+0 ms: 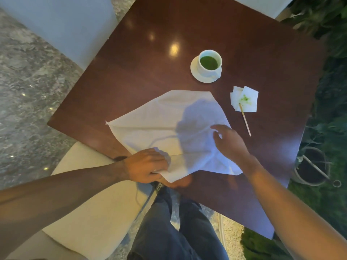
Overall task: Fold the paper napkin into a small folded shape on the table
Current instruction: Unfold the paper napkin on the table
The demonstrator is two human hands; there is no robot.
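A dark, glossy wooden table [150,44] is seen from above, set over a grey stone floor [28,91], with a cream padded seat [90,212] at its near-left edge and leafy greenery [328,44] along the right. On the far right part of the tabletop a white cup [210,61] of green liquid stands on a white saucer [195,72]; nearer, a small folded white tissue [246,99] with a green stain lies with the tip of a thin wooden stick [245,119] resting on it. All three lie apart from the large white napkin [159,119], which is spread flat across the near middle of the table, one corner pointing left near the table's left edge and its near part reaching the near edge. The far half of the tabletop and the strip to the right of the napkin are bare wood. The left hand [146,166] sits at the napkin's near corner, fingers curled and pinching a raised fold of it at the table's edge. The right hand [229,139] rests on the napkin's crumpled right side, palm down, fingers spread and pointing left. The person's legs in dark trousers [178,231] show below the table edge.
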